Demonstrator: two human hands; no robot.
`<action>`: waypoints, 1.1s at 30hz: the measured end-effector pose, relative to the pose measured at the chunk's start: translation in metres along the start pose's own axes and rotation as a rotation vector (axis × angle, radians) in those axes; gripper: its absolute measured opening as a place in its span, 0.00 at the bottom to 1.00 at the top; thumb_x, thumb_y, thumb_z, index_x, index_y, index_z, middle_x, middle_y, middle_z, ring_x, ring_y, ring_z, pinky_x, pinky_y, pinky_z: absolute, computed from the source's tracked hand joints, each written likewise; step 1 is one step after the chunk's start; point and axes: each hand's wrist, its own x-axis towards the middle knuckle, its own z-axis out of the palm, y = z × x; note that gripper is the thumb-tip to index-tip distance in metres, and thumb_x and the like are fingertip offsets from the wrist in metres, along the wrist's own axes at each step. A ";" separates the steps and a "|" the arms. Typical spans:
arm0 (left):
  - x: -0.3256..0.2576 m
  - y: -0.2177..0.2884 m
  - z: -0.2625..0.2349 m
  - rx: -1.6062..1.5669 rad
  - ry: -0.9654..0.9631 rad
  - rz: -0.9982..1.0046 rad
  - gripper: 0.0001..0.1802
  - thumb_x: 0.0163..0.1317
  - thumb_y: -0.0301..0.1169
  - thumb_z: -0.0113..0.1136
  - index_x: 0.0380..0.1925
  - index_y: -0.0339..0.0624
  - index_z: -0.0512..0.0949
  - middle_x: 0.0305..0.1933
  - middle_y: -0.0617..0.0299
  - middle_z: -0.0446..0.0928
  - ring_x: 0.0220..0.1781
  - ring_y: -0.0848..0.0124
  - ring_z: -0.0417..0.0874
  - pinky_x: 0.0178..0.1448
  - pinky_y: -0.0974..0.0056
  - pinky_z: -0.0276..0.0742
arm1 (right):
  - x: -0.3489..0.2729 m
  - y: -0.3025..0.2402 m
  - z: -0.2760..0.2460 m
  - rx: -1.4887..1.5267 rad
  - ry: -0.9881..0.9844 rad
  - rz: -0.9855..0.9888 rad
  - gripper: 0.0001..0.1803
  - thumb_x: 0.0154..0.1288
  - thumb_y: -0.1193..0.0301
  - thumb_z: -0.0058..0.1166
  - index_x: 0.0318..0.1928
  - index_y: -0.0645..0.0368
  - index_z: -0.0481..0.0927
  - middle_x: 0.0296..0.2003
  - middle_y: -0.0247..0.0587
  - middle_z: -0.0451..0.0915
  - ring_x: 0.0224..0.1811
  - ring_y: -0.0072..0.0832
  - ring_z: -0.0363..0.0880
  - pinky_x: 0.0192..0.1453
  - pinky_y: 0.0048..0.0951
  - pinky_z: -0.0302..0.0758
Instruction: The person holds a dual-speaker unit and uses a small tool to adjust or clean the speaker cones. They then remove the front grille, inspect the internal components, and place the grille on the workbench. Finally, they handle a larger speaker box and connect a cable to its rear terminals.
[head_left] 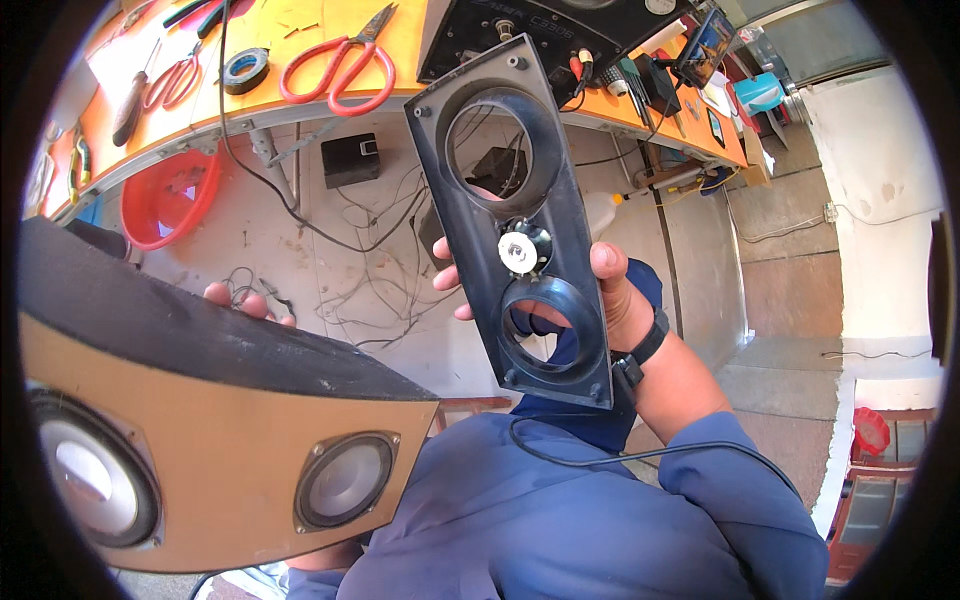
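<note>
My right hand (pixel 625 305) grips a long black plastic speaker front panel (pixel 476 236) from behind. The thumb lies along its right edge, and fingertips show past its left edge. Two large round openings pass through the panel, and a small tweeter (pixel 518 253) with a pale round back sits between them. At the lower left, a speaker cabinet (pixel 250 400) with a tan front and a dark side is tilted against my body. Two round speaker cones (pixel 347 480) are set in its front. Fingertips of my left hand (pixel 255 303) curl over its far edge; the rest of that hand is hidden.
An orange workbench (pixel 300 22) carries red-handled scissors (pixel 345 65), black tape (pixel 245 70) and a black amplifier box (pixel 560 40). A red basin (pixel 170 232) stands below it. Loose cables (pixel 385 300) and a black box (pixel 351 160) lie on the floor. A cord crosses my right sleeve.
</note>
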 end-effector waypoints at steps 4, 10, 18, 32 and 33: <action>-0.006 0.004 0.012 -0.024 0.042 0.039 0.33 0.82 0.48 0.44 0.78 0.43 0.59 0.77 0.45 0.68 0.83 0.58 0.63 0.87 0.39 0.57 | 0.000 -0.006 0.023 0.000 -0.015 -0.010 0.76 0.42 0.32 0.75 0.82 0.63 0.52 0.71 0.70 0.67 0.70 0.63 0.73 0.70 0.61 0.76; -0.009 0.015 0.024 -0.084 0.023 0.015 0.34 0.80 0.47 0.49 0.79 0.46 0.59 0.78 0.45 0.66 0.82 0.51 0.63 0.85 0.38 0.61 | 0.004 -0.013 0.046 0.011 -0.073 -0.006 0.76 0.40 0.34 0.78 0.79 0.69 0.55 0.70 0.72 0.66 0.70 0.65 0.72 0.70 0.63 0.76; -0.021 0.024 0.027 -0.111 0.031 -0.006 0.35 0.80 0.48 0.51 0.80 0.49 0.58 0.79 0.46 0.64 0.80 0.42 0.64 0.83 0.35 0.63 | 0.005 -0.019 0.071 0.028 -0.099 -0.023 0.74 0.40 0.37 0.78 0.78 0.72 0.57 0.70 0.72 0.66 0.70 0.65 0.72 0.70 0.63 0.76; -0.044 0.027 0.090 0.018 0.424 0.438 0.33 0.80 0.48 0.49 0.77 0.41 0.62 0.76 0.49 0.69 0.76 0.51 0.72 0.79 0.42 0.71 | 0.044 -0.044 0.151 -0.188 -0.174 -0.094 0.74 0.44 0.30 0.72 0.79 0.69 0.56 0.70 0.69 0.67 0.70 0.61 0.73 0.69 0.63 0.77; -0.051 0.033 0.090 0.018 0.446 0.435 0.34 0.80 0.48 0.50 0.77 0.41 0.62 0.76 0.49 0.69 0.76 0.51 0.72 0.79 0.42 0.71 | 0.051 -0.046 0.160 -0.217 -0.179 -0.107 0.74 0.44 0.28 0.71 0.79 0.68 0.56 0.70 0.68 0.68 0.70 0.60 0.73 0.69 0.63 0.78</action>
